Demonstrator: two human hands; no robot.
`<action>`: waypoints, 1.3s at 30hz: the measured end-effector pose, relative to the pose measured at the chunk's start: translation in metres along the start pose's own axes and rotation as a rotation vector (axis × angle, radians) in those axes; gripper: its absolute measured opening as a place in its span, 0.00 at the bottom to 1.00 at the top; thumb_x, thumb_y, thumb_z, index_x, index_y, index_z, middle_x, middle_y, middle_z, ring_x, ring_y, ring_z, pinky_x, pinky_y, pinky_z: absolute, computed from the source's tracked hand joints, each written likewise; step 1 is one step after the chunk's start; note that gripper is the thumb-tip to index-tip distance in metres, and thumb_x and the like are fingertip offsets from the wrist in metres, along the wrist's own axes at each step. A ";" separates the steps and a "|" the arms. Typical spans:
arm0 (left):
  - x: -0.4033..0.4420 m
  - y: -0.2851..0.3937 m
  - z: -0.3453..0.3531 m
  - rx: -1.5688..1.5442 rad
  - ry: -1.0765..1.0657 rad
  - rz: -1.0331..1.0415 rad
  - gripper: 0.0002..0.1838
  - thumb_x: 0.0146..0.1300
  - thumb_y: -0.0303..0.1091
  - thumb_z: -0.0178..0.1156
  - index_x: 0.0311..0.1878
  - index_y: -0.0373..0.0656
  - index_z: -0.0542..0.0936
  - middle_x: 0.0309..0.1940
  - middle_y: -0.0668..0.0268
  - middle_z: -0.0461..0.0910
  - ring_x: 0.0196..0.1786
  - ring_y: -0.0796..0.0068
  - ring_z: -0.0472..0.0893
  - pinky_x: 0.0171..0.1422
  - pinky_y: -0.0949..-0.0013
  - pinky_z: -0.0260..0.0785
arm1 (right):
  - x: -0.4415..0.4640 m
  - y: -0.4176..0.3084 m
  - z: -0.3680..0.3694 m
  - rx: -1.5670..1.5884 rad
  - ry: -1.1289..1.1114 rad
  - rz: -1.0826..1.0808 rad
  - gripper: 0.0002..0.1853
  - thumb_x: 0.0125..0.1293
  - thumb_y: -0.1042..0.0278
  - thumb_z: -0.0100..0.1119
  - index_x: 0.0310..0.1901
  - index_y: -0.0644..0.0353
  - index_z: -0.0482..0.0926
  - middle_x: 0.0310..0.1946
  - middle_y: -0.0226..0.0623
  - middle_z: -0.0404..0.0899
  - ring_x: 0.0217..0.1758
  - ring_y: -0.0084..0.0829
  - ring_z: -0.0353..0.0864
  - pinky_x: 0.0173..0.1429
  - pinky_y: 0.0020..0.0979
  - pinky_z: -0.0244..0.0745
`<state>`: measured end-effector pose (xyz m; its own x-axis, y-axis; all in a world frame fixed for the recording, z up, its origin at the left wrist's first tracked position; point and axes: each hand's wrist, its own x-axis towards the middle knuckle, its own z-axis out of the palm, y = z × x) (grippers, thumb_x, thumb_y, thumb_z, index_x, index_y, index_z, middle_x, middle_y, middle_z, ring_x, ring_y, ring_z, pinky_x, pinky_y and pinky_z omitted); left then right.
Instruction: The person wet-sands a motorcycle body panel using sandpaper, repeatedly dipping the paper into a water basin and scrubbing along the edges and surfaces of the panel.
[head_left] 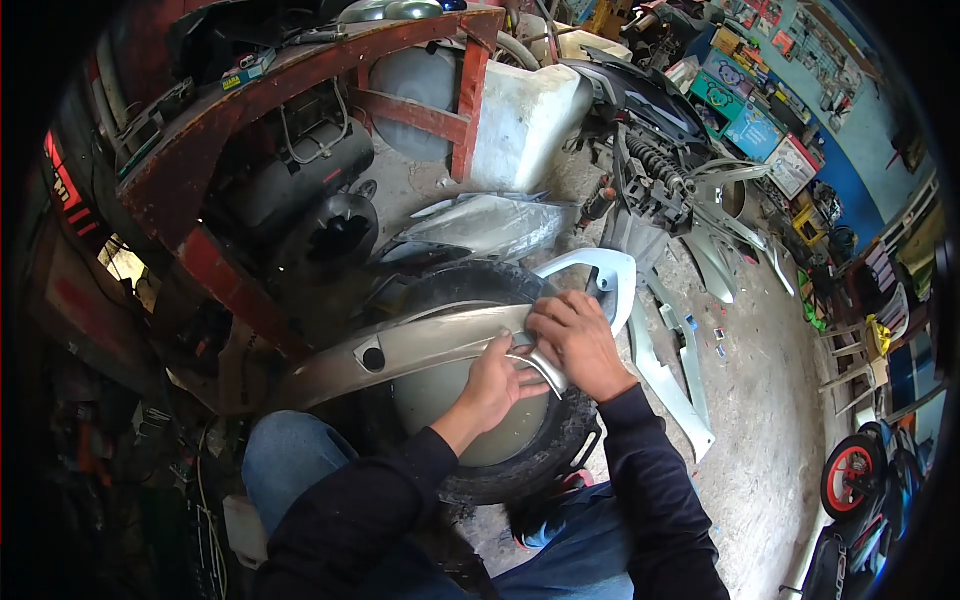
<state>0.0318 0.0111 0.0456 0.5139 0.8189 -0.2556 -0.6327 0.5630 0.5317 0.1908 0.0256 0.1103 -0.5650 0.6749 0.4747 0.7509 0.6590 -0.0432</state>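
Dark sleeves (655,480) and a jeans knee (295,455) fill the bottom of the frame, closest to the camera. Just beyond, at the centre, the left hand (487,390) supports the curled end of a long grey panel (435,342), thumb on top and fingers spread beneath. The right hand (580,340) bends over that same end with its fingers bunched together on the surface; whether they pinch anything small, I cannot tell.

The panel slants from there toward the lower left, above a black tyre (562,440) ringing what looks like cloudy water (510,435). Both hands are at one end, so the long far side seems poorly supported: a hard push from the right hand could tip or twist it, and a wet surface, if it is wet, could let it slide into the water. Its thin curled lip might also crack or nick a finger if squeezed.

Right behind the tyre, a white curved piece (622,275) sits close to the right hand and could get knocked or scratched by a swinging wrist. Farther up, another grey cover (490,228) lies on the floor (755,390), with a red bench (235,115) in the upper left.
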 end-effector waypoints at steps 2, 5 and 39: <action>0.002 -0.003 -0.004 0.013 -0.007 -0.004 0.22 0.77 0.50 0.40 0.57 0.40 0.68 0.52 0.59 0.72 0.58 0.49 0.79 0.66 0.36 0.70 | -0.004 -0.001 0.003 -0.011 0.045 0.025 0.13 0.51 0.71 0.65 0.40 0.56 0.83 0.42 0.29 0.78 0.52 0.35 0.75 0.61 0.38 0.68; 0.005 0.003 -0.005 -0.018 0.020 -0.014 0.22 0.77 0.50 0.40 0.56 0.39 0.68 0.52 0.58 0.73 0.59 0.48 0.79 0.66 0.36 0.69 | -0.008 0.002 -0.002 0.046 -0.043 -0.017 0.13 0.52 0.70 0.65 0.42 0.56 0.83 0.43 0.29 0.79 0.52 0.36 0.75 0.61 0.40 0.68; 0.004 0.004 -0.006 0.005 -0.003 -0.023 0.22 0.77 0.52 0.40 0.56 0.43 0.68 0.53 0.58 0.71 0.57 0.48 0.79 0.64 0.38 0.70 | -0.018 -0.004 0.006 0.062 0.024 0.105 0.19 0.55 0.74 0.63 0.51 0.58 0.82 0.52 0.36 0.81 0.61 0.43 0.76 0.65 0.44 0.70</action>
<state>0.0280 0.0170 0.0422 0.5301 0.8053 -0.2654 -0.6180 0.5812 0.5293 0.1960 0.0132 0.0970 -0.4757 0.7334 0.4856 0.7824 0.6051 -0.1474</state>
